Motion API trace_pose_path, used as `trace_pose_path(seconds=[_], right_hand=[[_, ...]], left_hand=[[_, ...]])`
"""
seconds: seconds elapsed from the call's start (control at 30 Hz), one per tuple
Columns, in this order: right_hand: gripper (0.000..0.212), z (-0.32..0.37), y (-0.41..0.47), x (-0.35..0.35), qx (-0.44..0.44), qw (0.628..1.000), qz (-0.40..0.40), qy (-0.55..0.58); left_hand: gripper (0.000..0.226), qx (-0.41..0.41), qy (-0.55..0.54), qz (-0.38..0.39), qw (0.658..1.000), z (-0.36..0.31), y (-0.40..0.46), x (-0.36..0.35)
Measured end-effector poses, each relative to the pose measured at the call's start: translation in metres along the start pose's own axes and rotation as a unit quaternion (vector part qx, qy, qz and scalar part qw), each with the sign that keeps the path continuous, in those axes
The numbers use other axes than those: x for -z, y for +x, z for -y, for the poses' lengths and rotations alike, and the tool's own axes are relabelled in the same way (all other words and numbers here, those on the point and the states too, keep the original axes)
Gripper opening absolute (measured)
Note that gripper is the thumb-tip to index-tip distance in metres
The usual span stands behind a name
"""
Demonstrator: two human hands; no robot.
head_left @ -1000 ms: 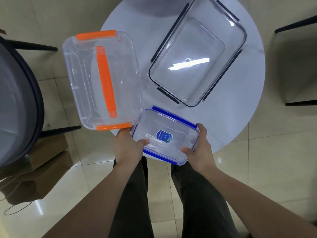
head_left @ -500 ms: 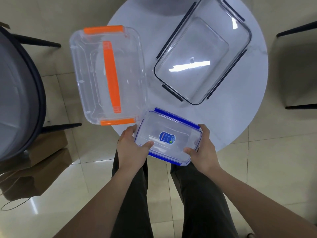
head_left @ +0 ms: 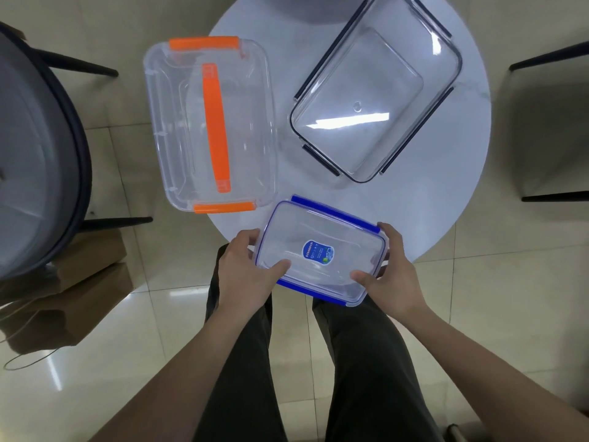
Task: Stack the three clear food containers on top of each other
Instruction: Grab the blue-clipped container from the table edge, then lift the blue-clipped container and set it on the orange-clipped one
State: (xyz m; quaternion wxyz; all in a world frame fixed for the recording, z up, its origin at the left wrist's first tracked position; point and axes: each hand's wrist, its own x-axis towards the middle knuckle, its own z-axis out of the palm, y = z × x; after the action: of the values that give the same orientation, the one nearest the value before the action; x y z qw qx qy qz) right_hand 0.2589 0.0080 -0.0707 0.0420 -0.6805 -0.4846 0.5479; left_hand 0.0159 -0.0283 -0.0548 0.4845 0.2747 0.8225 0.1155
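l hand (head_left: 245, 275) & r hand (head_left: 393, 275) both clamped on the small blue-clip container (head_left: 322, 253) at the table (head_left: 446, 199) near edge, same grip as 0.5 s ago, orange-handled container (head_left: 210, 122) & dark-clip container (head_left: 376, 94) unmoved, apart, nothing stacked.

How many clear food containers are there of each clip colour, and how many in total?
Orange clips and handle: 1, the orange-clipped container on the table's left edge.
Dark clips: 1, the dark-clipped container at the table's far right.
Blue clips: 1, the blue-clipped container, held between the left hand and the right hand.
Total: 3
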Motion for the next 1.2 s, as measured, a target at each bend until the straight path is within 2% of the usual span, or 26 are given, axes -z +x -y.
trace_pose_path(seconds=[0.2,0.53,0.7,0.8,0.9,1.2], right_hand=[[0.087,0.020,-0.021,0.025,-0.004,1.000,-0.028,0.001],[0.059,0.054,-0.047,0.053,-0.007,0.994,-0.102,0.046],[0.061,0.074,-0.053,0.064,-0.004,0.989,-0.129,0.076],[0.061,0.084,-0.054,0.067,-0.002,0.988,-0.131,0.085],[0.052,0.091,-0.053,0.067,-0.007,0.987,-0.116,0.113],[0.035,0.112,-0.044,0.057,-0.024,0.983,-0.070,0.165]], left_hand=[[0.059,-0.030,-0.028,0.006,0.999,-0.009,-0.016,0.012],[0.063,-0.054,-0.109,0.009,0.992,-0.044,-0.038,0.034],[0.062,-0.062,-0.135,0.009,0.989,-0.062,-0.041,0.042],[0.054,-0.061,-0.153,0.006,0.986,-0.069,-0.040,0.047],[0.050,-0.070,-0.162,0.003,0.984,-0.073,-0.038,0.053],[0.061,-0.075,-0.202,-0.020,0.976,-0.082,-0.028,0.084]])
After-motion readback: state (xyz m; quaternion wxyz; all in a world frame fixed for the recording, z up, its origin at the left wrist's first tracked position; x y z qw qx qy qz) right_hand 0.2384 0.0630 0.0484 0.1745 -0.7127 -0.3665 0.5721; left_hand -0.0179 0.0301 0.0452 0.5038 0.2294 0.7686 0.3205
